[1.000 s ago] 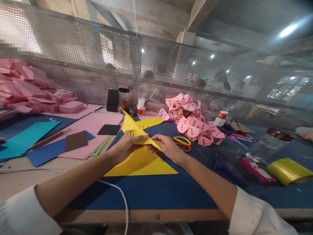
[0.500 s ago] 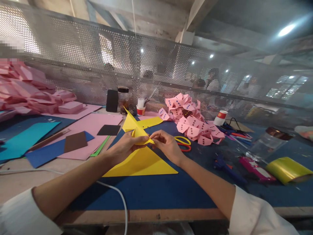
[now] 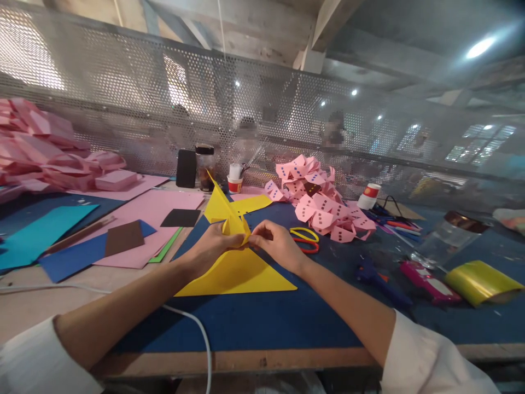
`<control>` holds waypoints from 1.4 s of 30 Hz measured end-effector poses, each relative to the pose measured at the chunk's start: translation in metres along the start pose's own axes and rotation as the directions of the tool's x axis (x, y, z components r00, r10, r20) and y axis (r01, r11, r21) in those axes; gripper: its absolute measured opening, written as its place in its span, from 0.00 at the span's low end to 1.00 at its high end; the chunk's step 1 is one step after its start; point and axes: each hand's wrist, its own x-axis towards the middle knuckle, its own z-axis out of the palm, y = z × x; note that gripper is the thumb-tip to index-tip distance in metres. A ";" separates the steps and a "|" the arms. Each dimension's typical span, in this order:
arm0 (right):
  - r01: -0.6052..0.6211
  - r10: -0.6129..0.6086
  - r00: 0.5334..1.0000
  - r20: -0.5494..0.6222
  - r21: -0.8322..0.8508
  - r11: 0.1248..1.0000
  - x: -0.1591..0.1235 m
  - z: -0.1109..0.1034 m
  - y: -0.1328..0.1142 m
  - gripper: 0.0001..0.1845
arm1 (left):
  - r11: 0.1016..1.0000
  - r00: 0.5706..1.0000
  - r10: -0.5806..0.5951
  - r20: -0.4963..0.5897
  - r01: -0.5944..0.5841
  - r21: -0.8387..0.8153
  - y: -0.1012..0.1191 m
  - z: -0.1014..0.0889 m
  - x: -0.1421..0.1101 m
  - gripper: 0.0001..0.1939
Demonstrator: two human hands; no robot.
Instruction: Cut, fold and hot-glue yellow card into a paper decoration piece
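Note:
My left hand grips a folded yellow paper piece, thumb on top, with a pointed flap standing up beyond the fingers. My right hand is closed in a pinch at the near right edge of the same piece; its fingertips partly hide that spot. Below both hands a yellow paper sheet lies on the blue mat, its pointed corner toward the right. Another flat yellow strip with small dark marks lies behind. Scissors with yellow and red handles rest just right of my right hand.
Pink dotted paper pieces are heaped behind the scissors. On the right lie a blue glue gun, a pink tool, a yellow roll and a clear jar. Coloured sheets spread leftward; a white cable crosses the front.
The yellow piece has turned in my left hand, and its near right end no longer stretches out under my right fingers. My right fingertips have shifted slightly left and down.

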 end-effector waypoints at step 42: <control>0.061 -0.088 0.992 -0.090 -0.272 0.960 -0.003 0.007 0.004 0.06 | 0.997 0.998 0.014 -0.057 -0.010 0.070 -0.011 -0.008 0.005 0.15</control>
